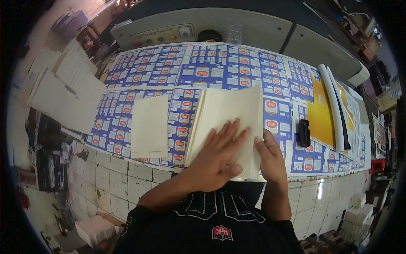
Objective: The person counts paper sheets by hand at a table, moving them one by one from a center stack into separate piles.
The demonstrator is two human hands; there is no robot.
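A thick stack of cream paper sheets (228, 114) lies on the table of blue printed sheets (203, 67), straight in front of me. My left hand (218, 154) rests flat on top of the stack, fingers spread. My right hand (270, 158) grips the stack's right edge, thumb on top. A single cream sheet (150, 126) lies flat to the left of the stack, apart from both hands.
A small black device (303, 132) lies right of the stack. Yellow sheets and a white roll (334, 106) sit further right. A grey machine panel with coloured buttons (163, 36) runs along the back. White paper piles (63, 89) stand at left, more paper blocks (95, 228) on the floor.
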